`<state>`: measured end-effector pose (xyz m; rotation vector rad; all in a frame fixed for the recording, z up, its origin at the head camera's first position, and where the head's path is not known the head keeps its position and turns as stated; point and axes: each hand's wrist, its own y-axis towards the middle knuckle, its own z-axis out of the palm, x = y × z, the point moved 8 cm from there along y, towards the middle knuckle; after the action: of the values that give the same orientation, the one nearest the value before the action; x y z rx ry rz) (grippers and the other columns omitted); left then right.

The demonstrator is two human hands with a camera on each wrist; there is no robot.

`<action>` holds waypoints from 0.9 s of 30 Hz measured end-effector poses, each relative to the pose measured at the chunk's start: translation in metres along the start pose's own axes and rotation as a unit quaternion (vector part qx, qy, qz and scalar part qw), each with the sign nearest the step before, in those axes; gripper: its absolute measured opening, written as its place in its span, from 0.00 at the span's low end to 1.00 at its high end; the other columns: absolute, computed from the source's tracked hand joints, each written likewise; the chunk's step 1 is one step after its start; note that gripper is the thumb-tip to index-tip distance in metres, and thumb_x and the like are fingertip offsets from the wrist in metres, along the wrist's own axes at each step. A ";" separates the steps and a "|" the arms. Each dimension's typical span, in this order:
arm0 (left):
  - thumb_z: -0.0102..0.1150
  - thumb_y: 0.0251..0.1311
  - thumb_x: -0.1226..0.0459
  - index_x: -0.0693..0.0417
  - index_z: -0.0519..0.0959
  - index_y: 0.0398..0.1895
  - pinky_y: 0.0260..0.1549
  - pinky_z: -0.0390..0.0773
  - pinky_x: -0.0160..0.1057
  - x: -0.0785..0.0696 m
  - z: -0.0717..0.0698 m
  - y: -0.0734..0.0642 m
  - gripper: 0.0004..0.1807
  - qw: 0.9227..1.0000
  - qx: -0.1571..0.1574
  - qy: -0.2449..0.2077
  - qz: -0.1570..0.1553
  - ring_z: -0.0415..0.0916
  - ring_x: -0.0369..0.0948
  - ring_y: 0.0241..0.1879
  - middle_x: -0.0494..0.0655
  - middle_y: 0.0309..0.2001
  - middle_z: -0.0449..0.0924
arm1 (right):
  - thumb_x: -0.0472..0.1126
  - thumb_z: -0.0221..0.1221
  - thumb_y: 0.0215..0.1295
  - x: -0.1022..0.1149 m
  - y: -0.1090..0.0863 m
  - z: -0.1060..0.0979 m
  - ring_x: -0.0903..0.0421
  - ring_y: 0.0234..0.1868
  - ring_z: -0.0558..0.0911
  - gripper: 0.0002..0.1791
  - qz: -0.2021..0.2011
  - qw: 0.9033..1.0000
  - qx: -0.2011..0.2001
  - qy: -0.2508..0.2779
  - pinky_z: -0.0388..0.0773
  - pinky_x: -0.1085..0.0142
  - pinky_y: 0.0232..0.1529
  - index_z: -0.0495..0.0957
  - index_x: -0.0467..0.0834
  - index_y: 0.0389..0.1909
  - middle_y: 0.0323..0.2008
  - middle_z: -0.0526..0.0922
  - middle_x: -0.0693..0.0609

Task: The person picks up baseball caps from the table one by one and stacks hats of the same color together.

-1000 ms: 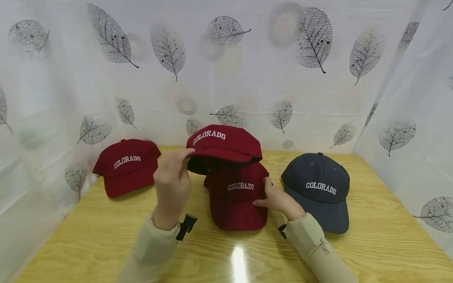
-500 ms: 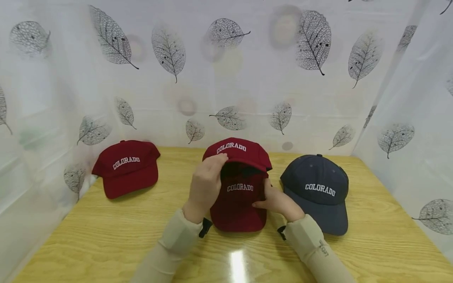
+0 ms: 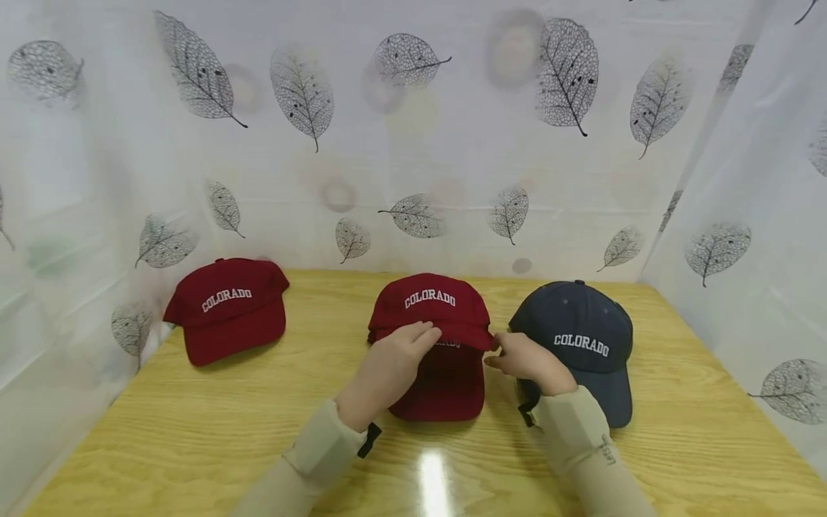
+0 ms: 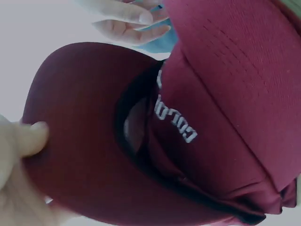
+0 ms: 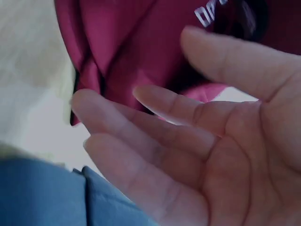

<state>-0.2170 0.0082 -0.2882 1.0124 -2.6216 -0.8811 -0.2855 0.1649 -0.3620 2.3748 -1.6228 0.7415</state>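
Two red baseball caps with white COLORADO lettering overlap at the middle of the table. The upper cap (image 3: 429, 281) sits over the crown of the lower cap (image 3: 446, 395), whose lettering is mostly covered. My left hand (image 3: 385, 373) pinches the upper cap's brim, thumb against its underside in the left wrist view (image 4: 80, 117). At the right side of the caps is my right hand (image 3: 530, 362), its fingers loosely bent and apart. In the right wrist view the right palm (image 5: 235, 155) holds nothing, its fingertips close to the red fabric (image 5: 127, 47).
A navy COLORADO cap (image 3: 575, 316) stands just right of my right hand, partly behind the wrist. Another red cap (image 3: 232, 309) lies at the table's left. A leaf-printed curtain (image 3: 362, 165) encloses the back and sides of the wooden table (image 3: 213, 431).
The left hand has brought the upper red cap rightward and down onto the lower one. My right hand has released the lower cap and shifted slightly right.
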 end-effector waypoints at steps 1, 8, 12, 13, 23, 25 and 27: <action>0.55 0.54 0.72 0.58 0.76 0.46 0.43 0.72 0.37 -0.001 0.003 -0.003 0.15 1.000 0.026 0.002 0.001 0.73 0.44 0.46 0.52 0.45 0.76 | 0.35 0.55 0.57 -0.002 -0.001 -0.002 0.58 0.23 0.74 0.10 0.008 1.000 0.003 -0.007 0.70 0.66 0.24 0.71 0.32 0.36 0.26 0.75 0.48; 0.54 0.56 0.69 0.49 0.74 0.51 0.42 0.72 0.38 -0.010 0.020 -0.018 0.18 0.987 0.159 0.018 0.023 0.71 0.44 0.48 0.51 0.49 0.74 | 0.35 0.49 0.63 -0.006 -0.005 -0.011 0.55 0.23 0.77 0.11 0.009 1.000 0.009 0.011 0.72 0.63 0.27 0.71 0.31 0.40 0.28 0.76 0.46; 0.57 0.52 0.69 0.44 0.76 0.50 0.31 0.74 0.32 -0.010 0.031 -0.022 0.20 0.982 0.188 0.015 0.022 0.72 0.42 0.40 0.47 0.44 0.73 | 0.36 0.49 0.63 -0.006 -0.004 -0.009 0.54 0.24 0.77 0.11 0.011 1.000 0.016 0.022 0.72 0.64 0.27 0.70 0.32 0.41 0.28 0.76 0.46; 0.58 0.51 0.69 0.43 0.76 0.50 0.28 0.74 0.31 -0.010 0.033 -0.022 0.21 0.981 0.195 0.010 0.018 0.71 0.42 0.38 0.47 0.44 0.73 | 0.36 0.49 0.63 -0.006 -0.004 -0.008 0.55 0.24 0.77 0.11 0.011 1.000 0.016 0.023 0.71 0.64 0.26 0.70 0.32 0.41 0.29 0.76 0.46; 0.64 0.47 0.66 0.42 0.76 0.49 0.23 0.68 0.28 -0.011 0.047 -0.028 0.22 0.967 0.250 -0.044 0.004 0.64 0.40 0.33 0.44 0.40 0.69 | 0.37 0.50 0.63 -0.004 -0.002 -0.005 0.55 0.23 0.76 0.10 0.012 1.000 0.017 0.023 0.71 0.64 0.25 0.71 0.34 0.39 0.29 0.76 0.47; 0.65 0.47 0.65 0.42 0.76 0.49 0.23 0.68 0.28 -0.011 0.049 -0.029 0.23 0.964 0.263 -0.041 0.002 0.64 0.40 0.32 0.43 0.40 0.69 | 0.37 0.50 0.63 -0.004 -0.002 -0.004 0.55 0.24 0.77 0.10 0.014 0.999 0.018 0.025 0.71 0.64 0.25 0.71 0.34 0.39 0.29 0.76 0.46; 0.65 0.46 0.65 0.41 0.76 0.49 0.22 0.67 0.28 -0.013 0.052 -0.029 0.23 0.960 0.277 -0.036 0.001 0.63 0.40 0.32 0.43 0.39 0.68 | 0.38 0.50 0.63 -0.004 -0.002 -0.004 0.55 0.24 0.77 0.10 0.018 0.999 0.021 0.027 0.71 0.64 0.25 0.71 0.34 0.40 0.29 0.76 0.46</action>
<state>-0.2112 0.0232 -0.3473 1.1022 -3.0054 -0.1701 -0.2857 0.1711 -0.3603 2.3384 -1.6477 0.8454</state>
